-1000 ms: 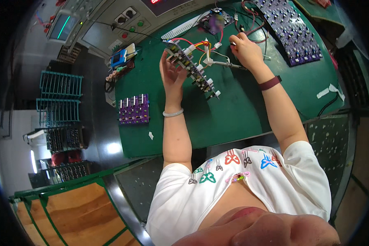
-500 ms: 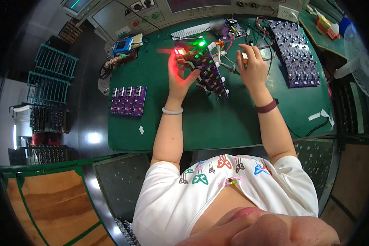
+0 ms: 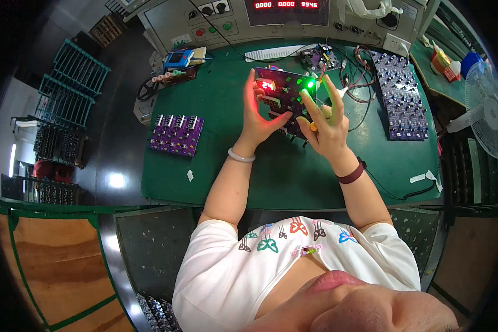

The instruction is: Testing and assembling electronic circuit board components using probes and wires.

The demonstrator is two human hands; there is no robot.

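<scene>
A purple circuit board (image 3: 285, 91) is tilted up above the green bench, with a lit red digit display at its upper left and a bright green light at its upper right. My left hand (image 3: 254, 119) grips its left side, fingers behind the edge and thumb across the lower front. Over the right part of the board is my right hand (image 3: 329, 124), two fingers stretched out and a fingertip at the face near the green light. A small orange thing (image 3: 314, 126) sits between its thumb and curled fingers; its kind is unclear. Wires at the board's upper right are partly hidden.
A smaller purple board (image 3: 176, 134) lies on the left of the green bench (image 3: 216, 182). On the right rests a large purple board panel (image 3: 401, 94), beside tangled wires (image 3: 362, 58). A blue handheld device (image 3: 180, 58) is at the back left; a white fan (image 3: 481, 110) stands right.
My right hand has come left and down onto the board from beside it. The board has turned its face more toward me, making the red digits readable. The view has shifted, showing more red panel displays.
</scene>
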